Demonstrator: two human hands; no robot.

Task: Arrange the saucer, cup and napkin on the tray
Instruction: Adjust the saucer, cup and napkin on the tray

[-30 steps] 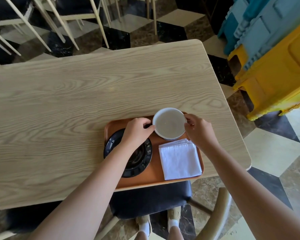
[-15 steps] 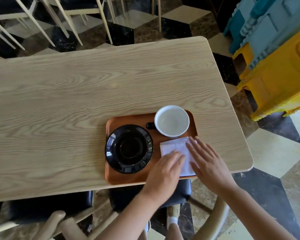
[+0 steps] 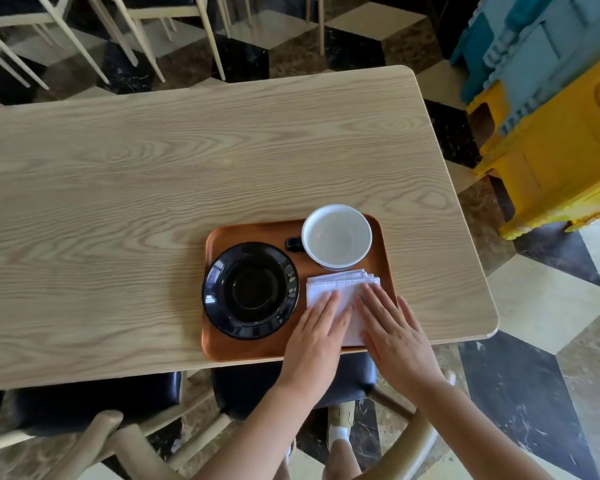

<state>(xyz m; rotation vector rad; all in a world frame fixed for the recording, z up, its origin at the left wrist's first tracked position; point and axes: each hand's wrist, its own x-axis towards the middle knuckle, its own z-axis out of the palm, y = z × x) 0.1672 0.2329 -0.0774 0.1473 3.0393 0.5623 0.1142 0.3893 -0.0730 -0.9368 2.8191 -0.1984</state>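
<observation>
Pale wood grain ran the length of the desk (image 3: 153, 188), and near its front edge sat the orange tray (image 3: 257, 233) with all three pieces on it. I had both hands flat on the white napkin (image 3: 329, 289): left hand (image 3: 314, 337) and right hand (image 3: 395, 337) side by side, fingers (image 3: 373, 303) straight and held loosely together, pressing down rather than gripping anything. Just beyond my fingertips stood the white cup (image 3: 336, 237), its dark handle turned to the left. To the left of my left hand lay the black saucer (image 3: 252, 291). I judged the flat palms were there to smooth the folds and square the cloth against the tray's near right corner.
</observation>
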